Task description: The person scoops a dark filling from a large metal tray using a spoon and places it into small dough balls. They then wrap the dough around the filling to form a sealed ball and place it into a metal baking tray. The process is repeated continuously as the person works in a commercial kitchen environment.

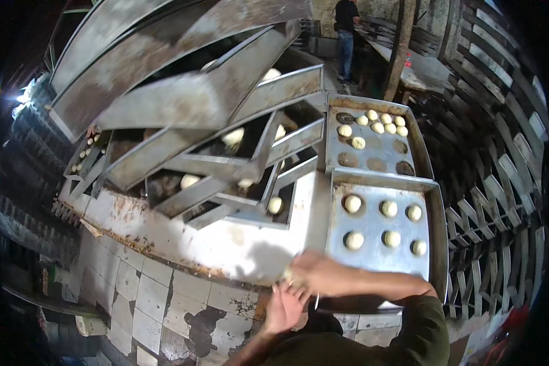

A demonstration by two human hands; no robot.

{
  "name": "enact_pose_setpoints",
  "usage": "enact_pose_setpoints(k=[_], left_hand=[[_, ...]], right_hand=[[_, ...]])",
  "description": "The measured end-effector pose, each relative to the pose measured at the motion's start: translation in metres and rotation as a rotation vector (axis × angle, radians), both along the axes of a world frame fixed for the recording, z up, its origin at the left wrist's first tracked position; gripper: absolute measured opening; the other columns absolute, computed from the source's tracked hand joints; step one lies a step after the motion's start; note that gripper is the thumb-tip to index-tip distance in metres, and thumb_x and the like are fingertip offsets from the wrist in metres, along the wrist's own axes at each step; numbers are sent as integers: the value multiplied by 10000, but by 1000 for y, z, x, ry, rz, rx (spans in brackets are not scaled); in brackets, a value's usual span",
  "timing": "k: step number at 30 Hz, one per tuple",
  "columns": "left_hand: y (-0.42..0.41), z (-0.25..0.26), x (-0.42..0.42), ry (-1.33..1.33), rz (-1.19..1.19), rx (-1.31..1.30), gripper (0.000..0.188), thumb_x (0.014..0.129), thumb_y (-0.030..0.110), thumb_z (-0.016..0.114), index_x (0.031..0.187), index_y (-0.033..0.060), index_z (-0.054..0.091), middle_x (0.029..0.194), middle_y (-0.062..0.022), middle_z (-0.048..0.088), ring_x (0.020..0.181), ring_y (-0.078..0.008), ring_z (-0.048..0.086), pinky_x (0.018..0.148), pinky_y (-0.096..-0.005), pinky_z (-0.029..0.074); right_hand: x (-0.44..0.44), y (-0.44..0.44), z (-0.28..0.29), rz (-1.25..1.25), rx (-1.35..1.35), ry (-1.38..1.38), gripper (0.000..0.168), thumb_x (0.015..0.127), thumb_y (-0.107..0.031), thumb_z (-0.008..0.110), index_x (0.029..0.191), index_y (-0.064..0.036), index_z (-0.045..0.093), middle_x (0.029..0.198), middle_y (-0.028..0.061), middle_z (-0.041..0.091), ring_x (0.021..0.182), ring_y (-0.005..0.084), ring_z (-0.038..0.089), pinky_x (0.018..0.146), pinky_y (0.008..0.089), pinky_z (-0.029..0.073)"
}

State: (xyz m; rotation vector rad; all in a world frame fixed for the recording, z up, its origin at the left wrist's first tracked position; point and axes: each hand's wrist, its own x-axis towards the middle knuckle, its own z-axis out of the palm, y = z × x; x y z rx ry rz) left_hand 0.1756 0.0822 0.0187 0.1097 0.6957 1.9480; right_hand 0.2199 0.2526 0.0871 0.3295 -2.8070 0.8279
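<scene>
My left hand [284,307] and my right hand [312,273] meet over the near edge of the white table [228,254]. Between the left fingertips and the right fingers is a small pale lump [292,277], which looks like dough; motion blurs its outline. My right forearm crosses the near end of a metal baking tray [375,256]. In that tray, round dough balls [390,239] sit spaced apart in two visible rows. Beyond it lies a second metal tray [375,163], where several smaller dough balls [377,128] are mostly grouped toward the far side.
Left of the trays, metal pans [187,107] are stacked crisscross on the table, some with dough balls [190,181] inside. Stacked metal pans [498,178] rise on the right. A person [346,36] stands at a far table [423,75] behind a post [400,50]. Tiled floor [148,293] shows below.
</scene>
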Motion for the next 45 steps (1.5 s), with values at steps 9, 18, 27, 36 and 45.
enact_pose_setpoints(k=[9, 18, 27, 36, 45], left_hand=[[-210, -25, -31, 1392, 211, -725, 287, 838, 150, 527, 1104, 50, 568, 1122, -105, 594, 998, -233, 571, 851, -378, 476], [-302, -25, -134, 62, 576, -250, 407, 854, 141, 584, 1206, -23, 460, 1206, -190, 524, 1117, -314, 530, 996, -443, 413], [-273, -15, -273, 96, 523, -520, 331, 835, 18, 567, 1149, -46, 485, 1080, -167, 594, 1018, -255, 588, 897, -356, 482], [-224, -39, -413, 557, 119, -447, 305, 827, 50, 627, 1110, -6, 531, 960, -29, 607, 874, -103, 540, 766, -237, 439], [-279, 10, -544, 95, 109, -239, 508, 860, 203, 609, 1260, -60, 440, 1188, -177, 536, 1083, -265, 532, 883, -357, 463]], right_hand=[[-89, -225, -3, 72, -120, 378, 203, 823, -222, 608, 956, -69, 622, 848, 96, 617, 821, 269, 585, 681, 374, 476], [-261, -237, -118, -350, -652, -170, 269, 913, -256, 522, 1031, -18, 566, 854, 174, 636, 789, 344, 617, 715, 401, 486], [-516, -213, -155, -731, -222, 241, 282, 873, -149, 542, 1094, 2, 452, 1060, 216, 519, 937, 385, 532, 793, 452, 437], [-502, -263, -70, -485, -204, 56, 188, 890, -121, 496, 1074, -88, 515, 849, 208, 619, 770, 388, 614, 649, 469, 487], [-650, -170, -57, -499, 859, -507, 223, 841, -114, 474, 983, -37, 628, 791, 151, 667, 693, 263, 672, 565, 371, 533]])
